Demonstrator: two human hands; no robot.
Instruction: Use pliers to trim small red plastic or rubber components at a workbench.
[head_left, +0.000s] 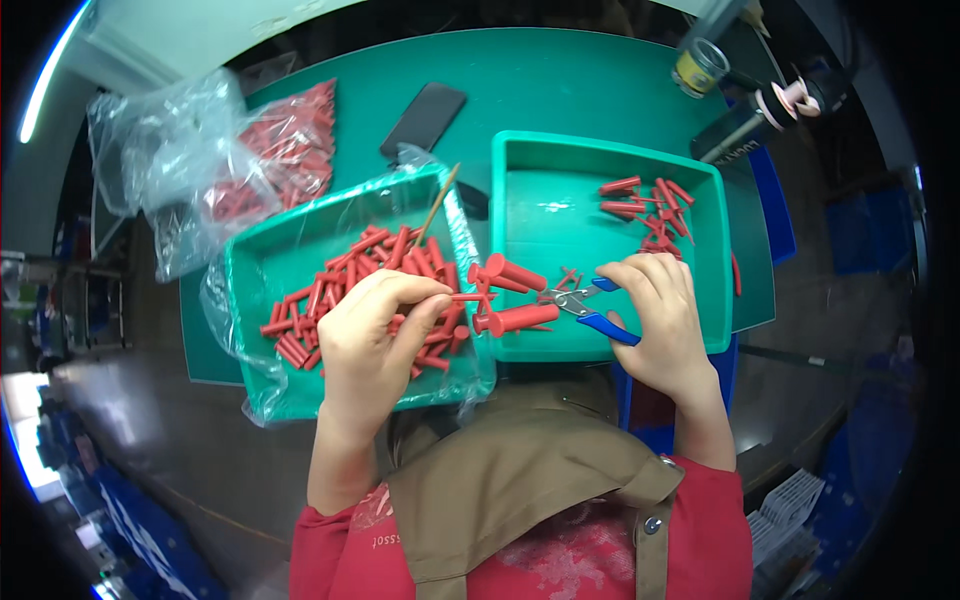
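Note:
My left hand (375, 335) pinches a cluster of red plastic pegs (505, 295) by its thin stem, holding it over the gap between two green trays. My right hand (660, 320) grips blue-handled cutters (590, 310), their jaws touching the peg cluster. The left green tray (265, 385), lined with clear plastic, holds a heap of red pegs (340, 285) and a thin wooden stick (437, 205). The right green tray (540, 215) holds several loose red pegs (655, 205) at its far right corner.
On the green table (560, 75) lie a clear bag of red pegs (285, 145), crumpled empty bags (165, 150), and a black phone (425, 115). A tape roll (698, 65), a dark can (735, 130) and a pink spool (790, 97) sit far right.

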